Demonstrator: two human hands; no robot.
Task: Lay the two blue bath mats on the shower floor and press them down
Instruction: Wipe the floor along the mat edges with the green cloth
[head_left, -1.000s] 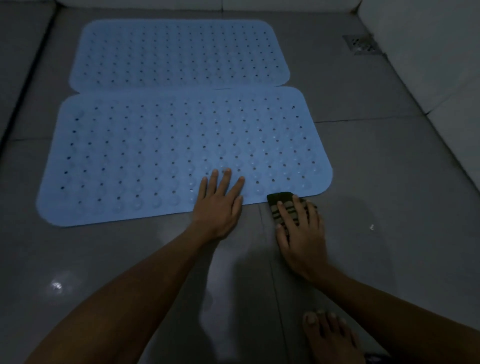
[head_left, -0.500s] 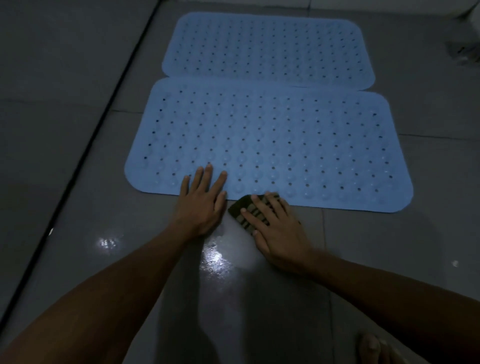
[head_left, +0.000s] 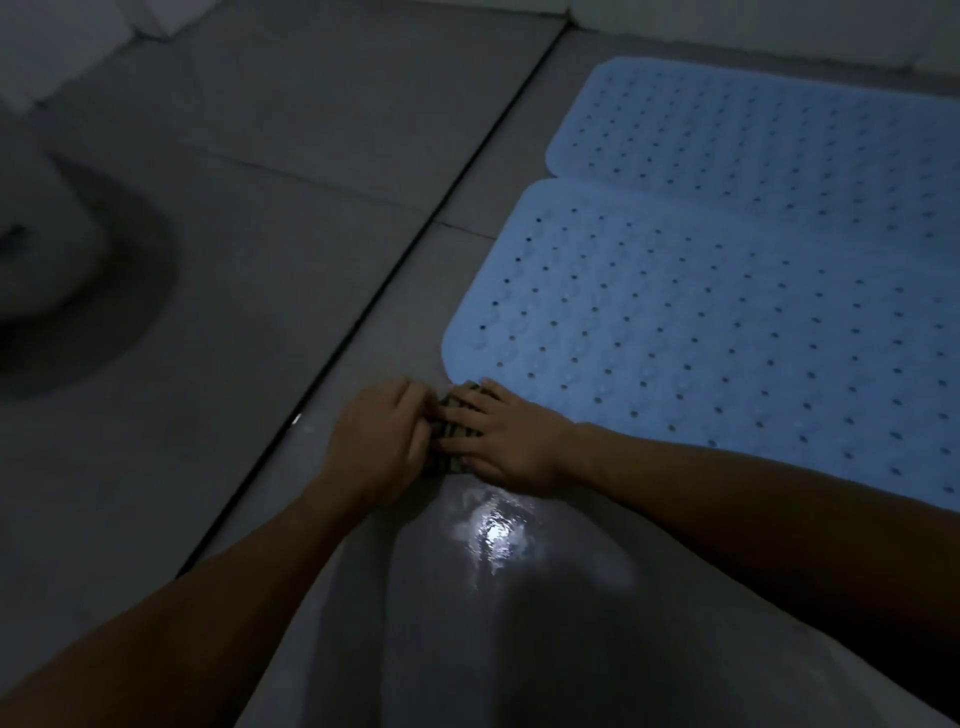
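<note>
Two blue mats (head_left: 727, 322) lie flat (edges touching); both hands (head_left: 498, 441) press one cloth (head_left: 452, 441).

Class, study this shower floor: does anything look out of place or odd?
Both blue mats lie flat. Odd: a small dark striped object under both hands, left hand and right hand, just off the near mat's corner, and a wet glare patch behind it.

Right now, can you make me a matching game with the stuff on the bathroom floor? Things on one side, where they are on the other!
Things:
1. near blue mat
2. far blue mat
3. striped cloth
4. shiny wet patch

Places:
A. under both hands
B. closest to the back wall
C. on the tile just below the hands
D. its corner beside the right hand

Pairs: 1-D, 2-B, 3-A, 4-C
</note>
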